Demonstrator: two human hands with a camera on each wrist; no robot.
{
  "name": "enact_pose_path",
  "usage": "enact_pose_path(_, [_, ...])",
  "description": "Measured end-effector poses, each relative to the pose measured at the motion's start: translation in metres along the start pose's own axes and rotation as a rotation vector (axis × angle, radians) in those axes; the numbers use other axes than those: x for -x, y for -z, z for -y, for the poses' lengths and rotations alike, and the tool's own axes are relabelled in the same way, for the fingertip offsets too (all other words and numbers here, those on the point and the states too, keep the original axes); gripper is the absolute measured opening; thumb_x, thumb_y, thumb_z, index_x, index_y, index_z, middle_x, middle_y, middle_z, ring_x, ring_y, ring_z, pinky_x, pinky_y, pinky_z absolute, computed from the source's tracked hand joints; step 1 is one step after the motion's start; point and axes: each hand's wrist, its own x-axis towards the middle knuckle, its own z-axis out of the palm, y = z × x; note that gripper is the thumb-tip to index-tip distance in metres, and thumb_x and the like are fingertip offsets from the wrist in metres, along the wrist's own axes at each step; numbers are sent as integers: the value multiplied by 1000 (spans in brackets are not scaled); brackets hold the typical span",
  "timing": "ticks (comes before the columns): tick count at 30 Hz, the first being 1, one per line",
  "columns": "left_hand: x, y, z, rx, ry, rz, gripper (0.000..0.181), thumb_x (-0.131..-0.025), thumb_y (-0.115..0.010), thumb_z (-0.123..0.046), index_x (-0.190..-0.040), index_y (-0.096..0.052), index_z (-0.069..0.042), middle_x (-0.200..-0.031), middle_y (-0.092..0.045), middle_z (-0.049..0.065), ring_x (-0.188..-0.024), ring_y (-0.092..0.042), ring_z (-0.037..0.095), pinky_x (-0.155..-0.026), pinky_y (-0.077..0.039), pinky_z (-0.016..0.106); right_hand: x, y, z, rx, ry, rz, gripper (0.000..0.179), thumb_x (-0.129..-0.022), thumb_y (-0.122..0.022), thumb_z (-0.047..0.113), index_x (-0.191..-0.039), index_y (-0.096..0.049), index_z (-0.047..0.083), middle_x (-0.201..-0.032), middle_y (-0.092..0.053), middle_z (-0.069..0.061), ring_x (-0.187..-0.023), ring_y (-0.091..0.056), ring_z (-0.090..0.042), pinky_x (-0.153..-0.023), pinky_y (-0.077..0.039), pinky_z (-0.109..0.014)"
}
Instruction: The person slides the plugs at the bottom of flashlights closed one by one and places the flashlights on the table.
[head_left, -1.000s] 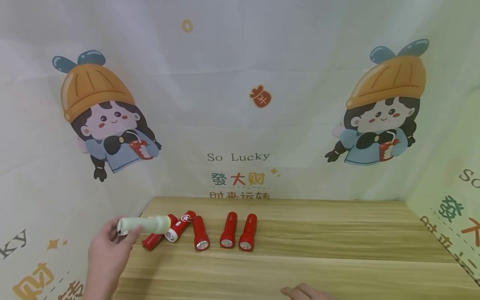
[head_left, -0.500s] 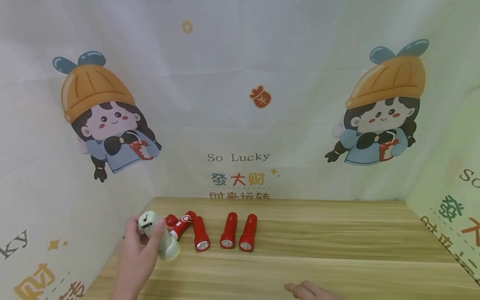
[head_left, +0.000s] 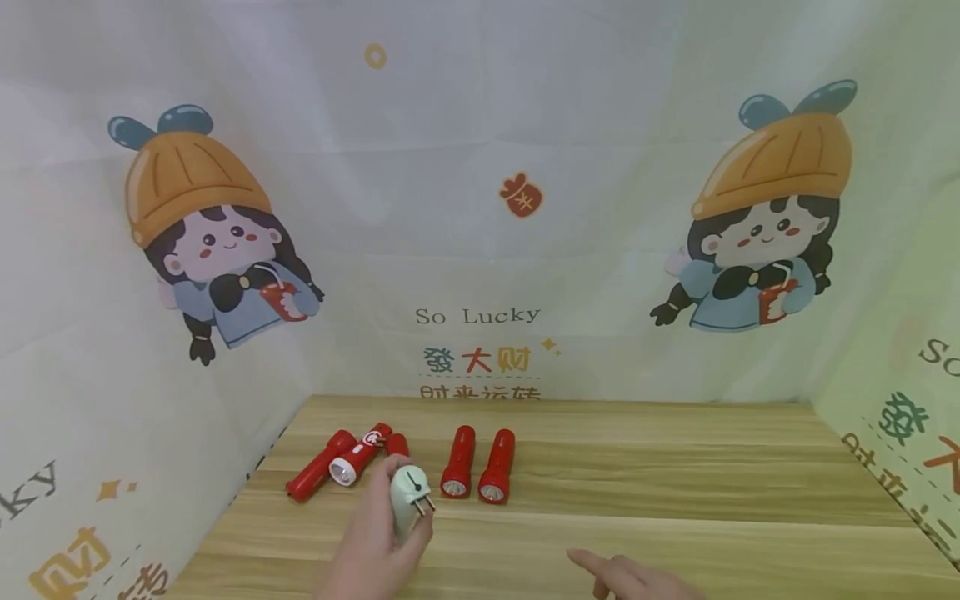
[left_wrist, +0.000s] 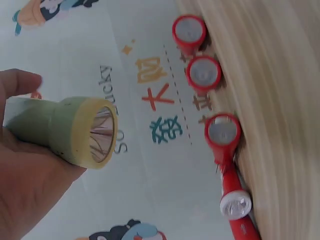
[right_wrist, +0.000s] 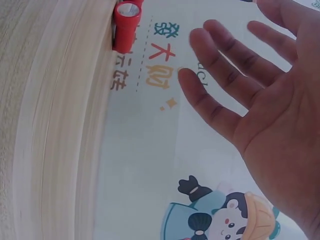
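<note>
Left hand (head_left: 384,533) grips green flashlight (left_wrist: 60,127), right hand (right_wrist: 275,115) spread; woodgrain tabletop (head_left: 675,471), printed backdrop (head_left: 600,267)

in my left hand (head_left: 378,533), a torch (head_left: 408,504); on the table (head_left: 675,483) beyond it, five more torches (head_left: 461,458): two leftward, one straight ahead, two rightward; my right hand (head_left: 633,579) off to the right.

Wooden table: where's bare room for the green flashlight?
Free: the table between the rightmost red flashlight and the right cloth wall. Crowded: back left, a red-and-white flashlight between two red ones, the left hand in front, holding the green flashlight.
</note>
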Motion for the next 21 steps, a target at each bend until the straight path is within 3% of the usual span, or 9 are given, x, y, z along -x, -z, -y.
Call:
enact_pose_path(3, [5, -12, -5, -45, -43, 68, 59, -92, -77, -2, -142, -49, -13, -129, -63, 4, -114, -62, 21, -101, -58, 50, 1, 0, 5, 82, 68, -104, 66, -97, -77, 25, -157, -50, 18, -91, -59, 16, -75, -39, 18, -61, -32, 0])
enact_pose_path(6, [9, -22, -11, -128, -136, 97, 57, -89, -83, -6, -139, -56, -14, -128, -67, 1, -114, -64, 19, -99, -61, 49, 1, 0, 10, 117, 70, -131, 67, -96, -78, 29, -157, -51, 25, -89, -56, 20, -74, -39, 18, -60, -30, 1])
enact_pose_path(13, [16, -45, -16, -258, -409, 43, 54, -82, -91, -14, -129, -64, -19, -118, -73, -8, -101, -67, 12, -87, -61, 34, -4, 3, 25, 225, 152, -257, 60, -92, -84, 31, -147, -63, 22, -83, -54, 22, -74, -39, 17, -60, -31, 2])
enact_pose_path(17, [19, -57, -17, -297, -497, 14, 54, -80, -92, -16, -125, -64, -23, -113, -74, -11, -96, -69, 8, -83, -56, 31, -10, 5, 26, 305, 272, -303, 49, -98, -77, 34, -143, -67, 18, -79, -53, 20, -73, -37, 16, -62, -29, 4])
enact_pose_path(21, [22, -64, -17, -318, -557, 2, 54, -78, -94, -17, -125, -65, -22, -109, -74, -11, -95, -69, 6, -81, -55, 30, -14, 9, 30, 416, 375, -320, 41, -110, -59, 41, -143, -68, 19, -87, -60, 19, -71, -37, 13, -63, -26, 4])
